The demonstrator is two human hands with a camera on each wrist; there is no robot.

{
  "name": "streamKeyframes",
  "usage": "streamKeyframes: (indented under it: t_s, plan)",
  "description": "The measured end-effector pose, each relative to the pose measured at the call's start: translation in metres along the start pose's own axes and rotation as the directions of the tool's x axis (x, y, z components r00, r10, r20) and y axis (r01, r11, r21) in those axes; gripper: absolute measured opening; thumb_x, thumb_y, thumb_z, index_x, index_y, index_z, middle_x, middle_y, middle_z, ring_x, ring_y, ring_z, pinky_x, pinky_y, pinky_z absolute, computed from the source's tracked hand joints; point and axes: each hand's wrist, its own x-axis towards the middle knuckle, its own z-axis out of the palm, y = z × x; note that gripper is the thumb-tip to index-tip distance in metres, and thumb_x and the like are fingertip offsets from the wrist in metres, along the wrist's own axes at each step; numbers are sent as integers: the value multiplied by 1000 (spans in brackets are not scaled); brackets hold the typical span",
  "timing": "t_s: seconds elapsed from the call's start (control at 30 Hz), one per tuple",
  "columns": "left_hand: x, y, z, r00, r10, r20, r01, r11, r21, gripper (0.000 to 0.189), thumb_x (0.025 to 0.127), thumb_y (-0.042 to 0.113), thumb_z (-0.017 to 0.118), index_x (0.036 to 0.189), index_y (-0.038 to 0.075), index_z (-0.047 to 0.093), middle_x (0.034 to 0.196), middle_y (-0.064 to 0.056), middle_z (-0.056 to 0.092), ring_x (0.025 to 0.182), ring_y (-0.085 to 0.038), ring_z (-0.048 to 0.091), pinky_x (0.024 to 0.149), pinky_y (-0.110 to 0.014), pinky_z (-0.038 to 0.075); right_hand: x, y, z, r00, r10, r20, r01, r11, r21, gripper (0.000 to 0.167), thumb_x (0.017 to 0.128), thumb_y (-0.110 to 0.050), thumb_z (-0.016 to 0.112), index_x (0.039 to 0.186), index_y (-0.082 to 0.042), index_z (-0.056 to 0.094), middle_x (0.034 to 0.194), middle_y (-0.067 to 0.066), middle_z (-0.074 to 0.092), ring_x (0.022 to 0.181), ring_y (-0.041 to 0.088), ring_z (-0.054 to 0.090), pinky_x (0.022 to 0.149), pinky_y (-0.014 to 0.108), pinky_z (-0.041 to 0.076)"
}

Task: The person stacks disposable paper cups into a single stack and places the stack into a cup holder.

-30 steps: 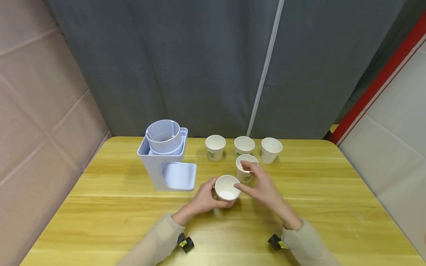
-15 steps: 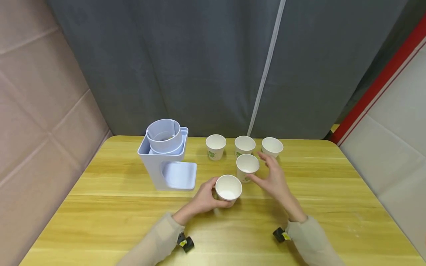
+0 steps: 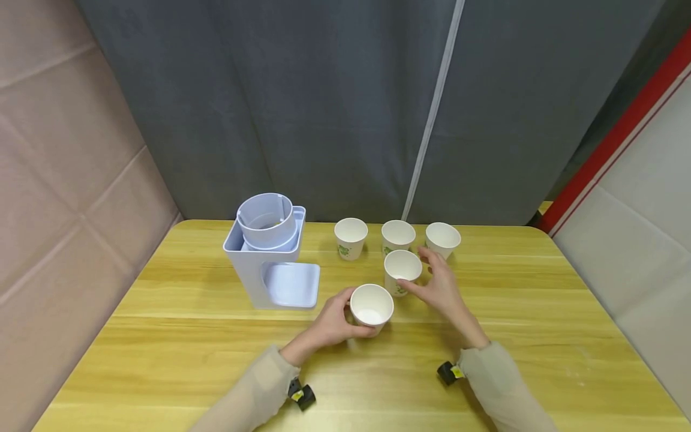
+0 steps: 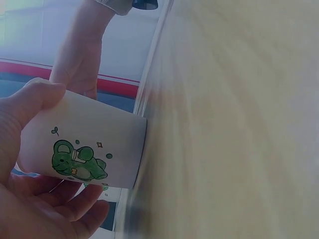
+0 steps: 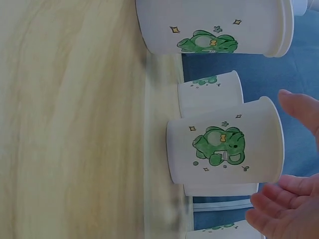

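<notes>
My left hand [image 3: 336, 321] grips a white paper cup [image 3: 371, 307] at the front of the group. In the left wrist view its thumb and fingers curl round this cup [image 4: 82, 142], which bears a green cartoon bear. Just behind it and to its right stands a second paper cup [image 3: 396, 273]. My right hand [image 3: 439, 288] reaches to this one's right side, thumb in front and fingers behind. From the right wrist, thumb and fingers [image 5: 274, 211] are spread either side of the second cup's rim [image 5: 273, 142], with a gap showing.
Three more paper cups line the back of the wooden table [image 3: 189, 342]: one left [image 3: 351, 246], one middle [image 3: 396, 231], one right [image 3: 444, 237]. On the left stands a pale blue plastic dispenser [image 3: 248, 276] with a round hopper and a square tray. A grey curtain [image 3: 324, 108] hangs behind.
My right hand has moved from over the second cup to its right side, then slightly back toward it. The left hand keeps its grip on the front cup.
</notes>
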Motion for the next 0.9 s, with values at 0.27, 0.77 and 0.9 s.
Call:
streamKeyframes:
  t_s: [0.27,0.77,0.9]
  plan:
    - [0,0,0,1000,4,0,-4,1000,10,69,62,13,86,121,-2,54,112,-11,62,102,-22,57,89,-35,46,3,5,5,998,43,37,-44,999,14,77,67,-15,84,128,12,44,123,28,51,111,40,50,87,56,44]
    - [0,-1,0,1000,13,0,-13,1000,2,69,63,15,86,122,-2,54,112,-11,62,102,-23,57,90,-35,46,6,7,9,999,29,34,-30,1000,10,72,66,-18,84,123,9,50,113,23,57,102,36,53,84,51,46]
    - [0,-2,0,1000,8,2,-8,1000,-4,69,63,15,86,122,-1,54,113,-10,62,102,-23,57,89,-35,46,7,8,10,999,28,32,-29,999,14,70,66,-18,84,121,9,51,112,23,57,101,35,53,83,50,46]
